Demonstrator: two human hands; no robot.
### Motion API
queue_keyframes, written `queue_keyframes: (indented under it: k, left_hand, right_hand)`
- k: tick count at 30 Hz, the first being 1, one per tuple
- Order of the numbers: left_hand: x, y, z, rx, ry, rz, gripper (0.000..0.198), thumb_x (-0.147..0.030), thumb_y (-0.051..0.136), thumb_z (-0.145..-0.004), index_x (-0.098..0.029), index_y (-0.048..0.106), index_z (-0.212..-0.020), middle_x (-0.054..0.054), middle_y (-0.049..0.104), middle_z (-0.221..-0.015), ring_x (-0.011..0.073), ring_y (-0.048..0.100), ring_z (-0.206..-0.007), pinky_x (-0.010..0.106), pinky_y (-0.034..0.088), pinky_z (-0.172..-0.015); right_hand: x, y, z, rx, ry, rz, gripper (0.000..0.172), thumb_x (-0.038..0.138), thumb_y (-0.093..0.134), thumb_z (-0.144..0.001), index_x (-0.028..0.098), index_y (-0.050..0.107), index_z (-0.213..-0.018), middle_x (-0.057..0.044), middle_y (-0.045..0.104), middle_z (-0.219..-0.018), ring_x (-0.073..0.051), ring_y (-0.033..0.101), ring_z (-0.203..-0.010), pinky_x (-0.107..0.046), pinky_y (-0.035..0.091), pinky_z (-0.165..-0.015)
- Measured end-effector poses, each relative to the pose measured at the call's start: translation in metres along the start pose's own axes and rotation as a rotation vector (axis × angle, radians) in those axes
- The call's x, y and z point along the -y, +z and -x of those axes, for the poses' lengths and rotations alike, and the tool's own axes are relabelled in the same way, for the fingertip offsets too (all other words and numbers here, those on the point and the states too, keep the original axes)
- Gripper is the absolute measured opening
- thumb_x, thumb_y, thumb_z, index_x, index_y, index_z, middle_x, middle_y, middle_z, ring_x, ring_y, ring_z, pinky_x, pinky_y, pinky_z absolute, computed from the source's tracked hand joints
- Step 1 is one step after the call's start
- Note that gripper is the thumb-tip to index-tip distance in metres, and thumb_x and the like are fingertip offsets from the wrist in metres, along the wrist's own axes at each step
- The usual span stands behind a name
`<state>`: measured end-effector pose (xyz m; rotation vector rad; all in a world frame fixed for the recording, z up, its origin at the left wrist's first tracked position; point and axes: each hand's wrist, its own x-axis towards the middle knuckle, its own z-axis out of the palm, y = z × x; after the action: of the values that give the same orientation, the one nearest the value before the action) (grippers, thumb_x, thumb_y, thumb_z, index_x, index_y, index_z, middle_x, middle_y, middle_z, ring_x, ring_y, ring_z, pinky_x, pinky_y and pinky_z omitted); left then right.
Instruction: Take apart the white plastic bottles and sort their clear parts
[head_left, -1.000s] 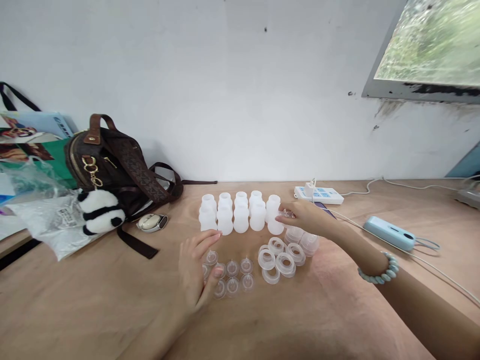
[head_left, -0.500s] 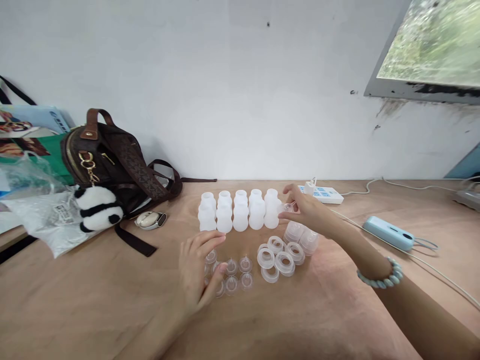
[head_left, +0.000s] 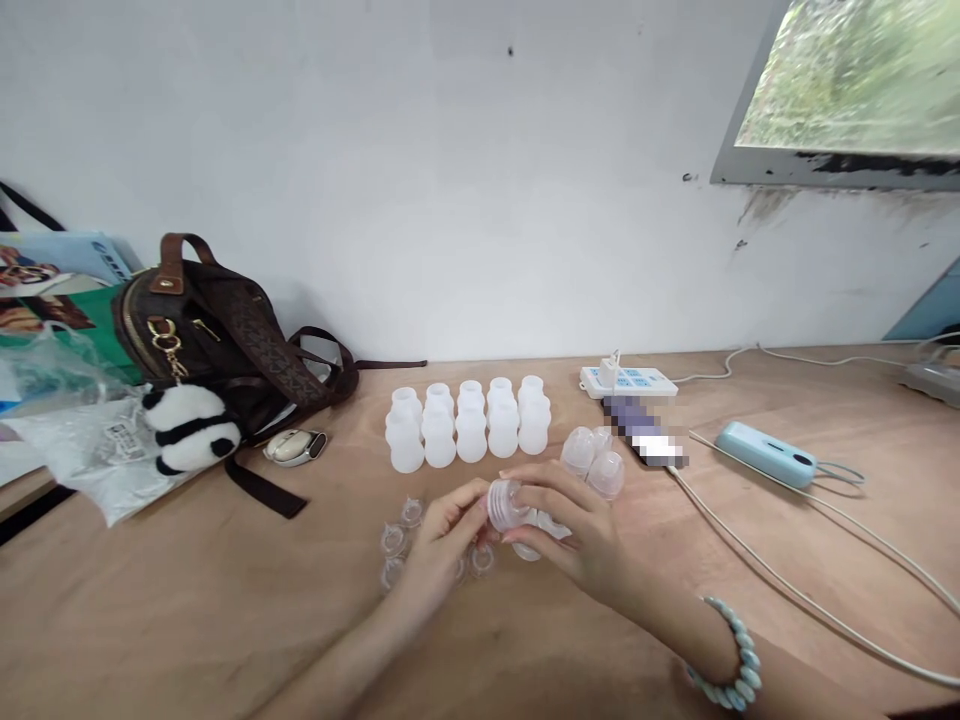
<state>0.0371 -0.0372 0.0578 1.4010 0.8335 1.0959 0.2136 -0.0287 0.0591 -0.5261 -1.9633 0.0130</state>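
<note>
Near the table [head_left: 225,620] front edge, left grip [head_left: 439,550] and right grip [head_left: 581,545] both pinch 1 ribbed collar [head_left: 504,503] just above loose teats [head_left: 394,540]. Farther back, 10 bottles [head_left: 469,428] stand uncapped. Judgement: assembly barely begun.

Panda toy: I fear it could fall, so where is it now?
Head view, left side of the table: the panda toy rests against the brown bag, beside the plastic bag, left of a small beige device.
</note>
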Motion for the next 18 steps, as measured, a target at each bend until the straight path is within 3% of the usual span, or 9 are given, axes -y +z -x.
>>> queue_keyframes:
  k: [4,8,14,18]
  left_hand:
    - [0.003,0.0,0.0,0.007,-0.187,0.231,0.029,-0.042,0.071,-0.079,-0.013,0.073,-0.079,0.0,0.054,-0.064,0.0088,0.036,-0.056,0.02,0.032,-0.053]
    - [-0.004,0.001,0.003,0.026,-0.28,0.301,0.024,-0.036,0.078,-0.072,-0.013,0.072,-0.071,0.0,0.055,-0.062,0.0089,0.041,-0.058,0.019,0.035,-0.054]
    - [-0.015,0.006,0.007,0.049,-0.329,0.301,0.023,-0.037,0.078,-0.072,-0.015,0.075,-0.08,0.0,0.06,-0.071,0.0116,0.048,-0.068,0.02,0.043,-0.065]
    - [-0.018,0.01,0.01,0.06,-0.349,0.315,0.025,-0.04,0.078,-0.072,-0.016,0.074,-0.08,0.001,0.063,-0.076,0.0127,0.051,-0.072,0.02,0.046,-0.068]
  right_hand:
    - [0.005,0.001,0.002,0.041,-0.054,0.051,0.012,0.024,0.061,-0.094,0.016,0.061,-0.103,-0.014,0.068,-0.103,-0.022,0.066,-0.089,-0.035,0.055,-0.075]
    - [0.007,0.002,0.005,0.088,-0.062,0.066,0.013,0.025,0.059,-0.095,0.016,0.06,-0.104,-0.015,0.068,-0.105,-0.021,0.066,-0.09,-0.035,0.055,-0.077]
    - [0.01,-0.003,0.004,0.112,0.051,0.012,0.039,0.049,0.058,-0.092,0.017,0.054,-0.115,-0.009,0.067,-0.091,-0.019,0.064,-0.08,-0.029,0.054,-0.069]
    - [0.013,-0.007,0.0,0.175,0.112,-0.075,0.035,0.048,0.06,-0.091,0.018,0.06,-0.108,-0.005,0.063,-0.084,-0.016,0.06,-0.073,-0.026,0.051,-0.063]
